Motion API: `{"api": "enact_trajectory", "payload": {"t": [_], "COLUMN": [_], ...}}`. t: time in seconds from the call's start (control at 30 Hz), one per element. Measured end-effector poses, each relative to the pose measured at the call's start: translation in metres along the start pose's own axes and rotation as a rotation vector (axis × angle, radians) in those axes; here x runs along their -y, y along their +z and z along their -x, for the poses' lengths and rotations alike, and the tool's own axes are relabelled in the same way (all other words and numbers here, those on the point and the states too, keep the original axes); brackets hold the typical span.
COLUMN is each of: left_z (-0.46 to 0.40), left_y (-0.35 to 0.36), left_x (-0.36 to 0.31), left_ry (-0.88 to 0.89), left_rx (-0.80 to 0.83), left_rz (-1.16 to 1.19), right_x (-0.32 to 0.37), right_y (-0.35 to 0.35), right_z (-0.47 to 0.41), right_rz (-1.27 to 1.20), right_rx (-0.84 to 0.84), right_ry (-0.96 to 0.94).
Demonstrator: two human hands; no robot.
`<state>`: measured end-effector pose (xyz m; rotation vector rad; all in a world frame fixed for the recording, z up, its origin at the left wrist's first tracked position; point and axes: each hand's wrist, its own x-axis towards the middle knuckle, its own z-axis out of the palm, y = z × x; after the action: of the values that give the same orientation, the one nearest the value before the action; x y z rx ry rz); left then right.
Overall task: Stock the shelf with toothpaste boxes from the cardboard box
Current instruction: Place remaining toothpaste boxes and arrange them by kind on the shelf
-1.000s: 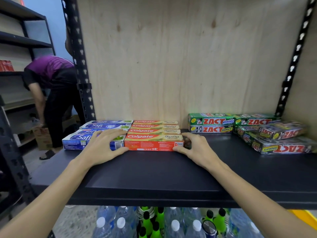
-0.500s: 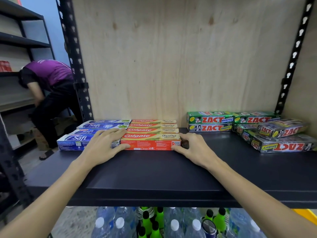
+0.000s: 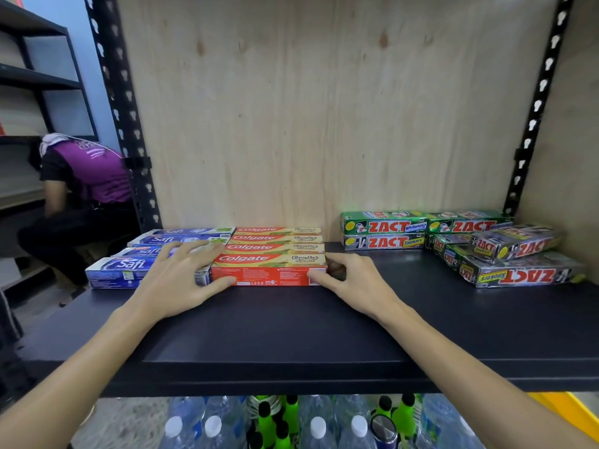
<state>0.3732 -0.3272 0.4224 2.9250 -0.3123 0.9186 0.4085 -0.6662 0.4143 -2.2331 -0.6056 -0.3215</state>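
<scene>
- Head view: front Colgate box (image 3: 269,268) lies on the black shelf (image 3: 291,335).
- Left hand (image 3: 176,280) rests at the box's left end, fingers (image 3: 191,249) spread flat, thumb on its front.
- Right hand (image 3: 353,281) grips the box's right end, fingers curled.

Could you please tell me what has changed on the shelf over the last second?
Almost nothing. The left hand and right hand stay at the ends of the front Colgate box; nothing was grasped or released. The Safi boxes and Zact boxes are unmoved.
</scene>
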Motion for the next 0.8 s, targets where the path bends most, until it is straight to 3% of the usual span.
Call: {"api": "enact_trajectory", "payload": {"t": [0.13,0.27,0.47,0.6,0.8], "left_z": [-0.006,-0.028,-0.105,-0.156,-0.186], "left_y": [0.002,0.014,0.037,0.053,0.093], "left_x": [-0.023,-0.075,-0.172,-0.206,-0.212], "left_ry": [0.036,0.117,-0.026,-0.134,-0.229], "left_rx": [-0.206,-0.264,-0.069,0.089,0.117], "left_rz": [0.031,0.105,0.423,0.476,0.526], "right_x": [-0.009,-0.044,-0.094,-0.114,-0.136], "right_y": [-0.011,-0.04,-0.086,-0.1,-0.105], "right_z": [0.003,0.004,-0.012,-0.036,-0.055], "right_rz": [0.006,0.228,0.472,0.669,0.928], "right_rx": [-0.184,-0.267,-0.447,-0.44,-0.395], "right_ry": [0.071,0.076,0.137,0.106,0.135]}}
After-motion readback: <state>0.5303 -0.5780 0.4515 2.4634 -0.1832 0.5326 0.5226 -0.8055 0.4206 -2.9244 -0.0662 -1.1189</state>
